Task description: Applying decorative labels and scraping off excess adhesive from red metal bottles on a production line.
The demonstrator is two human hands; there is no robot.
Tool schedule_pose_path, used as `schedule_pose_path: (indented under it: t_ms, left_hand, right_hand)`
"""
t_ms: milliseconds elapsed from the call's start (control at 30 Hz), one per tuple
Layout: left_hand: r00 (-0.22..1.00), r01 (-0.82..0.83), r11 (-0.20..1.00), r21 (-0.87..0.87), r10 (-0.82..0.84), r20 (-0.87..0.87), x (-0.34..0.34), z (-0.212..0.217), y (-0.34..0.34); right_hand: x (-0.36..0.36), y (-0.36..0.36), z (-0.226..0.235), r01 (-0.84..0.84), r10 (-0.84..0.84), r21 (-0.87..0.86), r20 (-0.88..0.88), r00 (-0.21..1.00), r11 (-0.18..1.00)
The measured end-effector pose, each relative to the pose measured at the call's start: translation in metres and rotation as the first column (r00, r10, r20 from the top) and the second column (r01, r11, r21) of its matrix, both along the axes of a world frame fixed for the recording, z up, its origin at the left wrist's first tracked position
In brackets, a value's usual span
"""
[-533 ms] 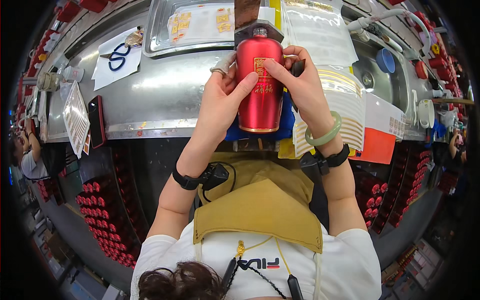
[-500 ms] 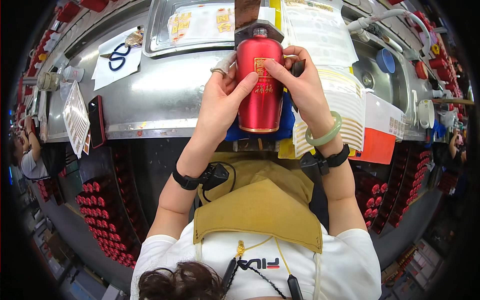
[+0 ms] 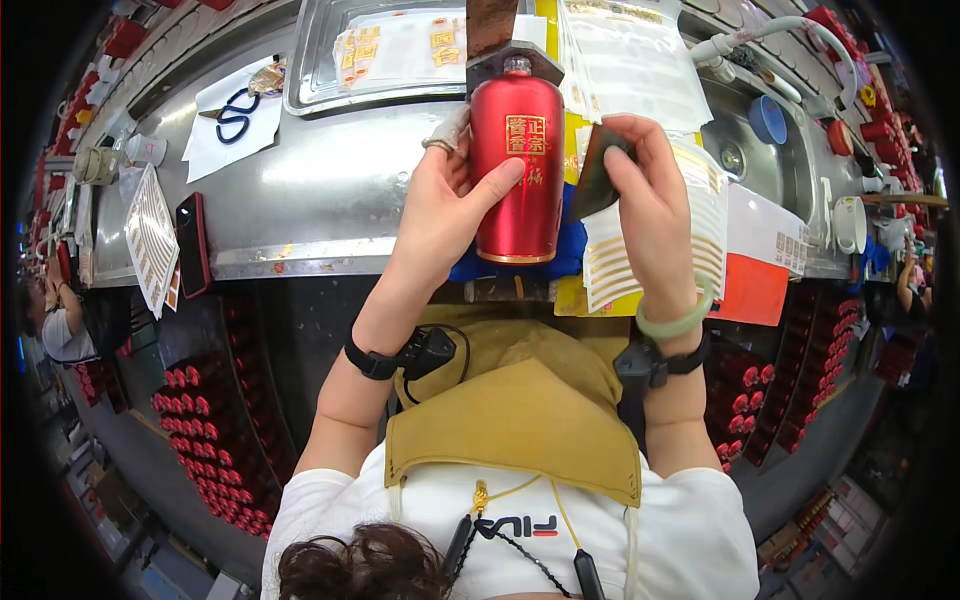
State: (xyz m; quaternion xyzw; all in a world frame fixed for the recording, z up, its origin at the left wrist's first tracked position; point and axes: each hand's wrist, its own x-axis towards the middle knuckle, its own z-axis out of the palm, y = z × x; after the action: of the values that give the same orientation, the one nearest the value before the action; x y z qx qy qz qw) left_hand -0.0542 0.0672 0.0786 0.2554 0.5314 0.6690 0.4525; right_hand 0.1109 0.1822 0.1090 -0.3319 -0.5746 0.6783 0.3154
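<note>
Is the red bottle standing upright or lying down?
Lying down: the red bottle rests lengthwise on the blue pad, steadied by the left hand.

White short-sleeved T-shirt (image 3: 640, 530) up top, and over it a mustard-yellow apron (image 3: 520, 420) with a folded bib, a small gold ornament (image 3: 481, 497) dangling at its lower edge. On the left wrist, a black strap (image 3: 372, 362) carrying a small black device with a thin cable looping off it. The right wrist wears a matching black band (image 3: 660, 362), plus a pale green bangle (image 3: 680, 322) just above. A ring (image 3: 437, 146) shows on the left hand (image 3: 440, 215). Dark hair (image 3: 360, 565), black cords at the chest.
</note>
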Motion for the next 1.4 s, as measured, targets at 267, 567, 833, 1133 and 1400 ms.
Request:
schedule_pose_path:
  t_ms: [267,567,833,1133,1400]
  left_hand:
    - [1.0,-0.002,1.0,0.002,0.002,0.005,-0.002,-0.002,0.002]
    - [0.999,0.009,0.999,0.031,-0.011,0.049,-0.003,-0.005,0.001]
    - [1.0,-0.003,1.0,0.013,0.003,0.023,-0.001,-0.005,-0.001]
    - [0.999,-0.007,1.0,0.027,0.006,0.033,-0.001,-0.004,0.002]
    - [0.991,-0.096,0.993,-0.069,0.102,0.088,-0.013,0.002,-0.005]
  right_hand:
    - [0.008,-0.045,-0.003,-0.074,0.008,0.305,0.213,0.977,0.949]
    - [0.005,-0.044,-0.004,-0.097,0.016,0.345,0.23,0.973,0.934]
    - [0.003,-0.045,-0.003,-0.096,0.0,0.356,0.263,0.965,0.929]
    - [-0.001,-0.046,-0.001,-0.073,-0.047,0.435,0.26,0.965,0.897]
    - [0.011,0.005,0.009,0.052,-0.063,0.222,0.043,0.997,0.974]
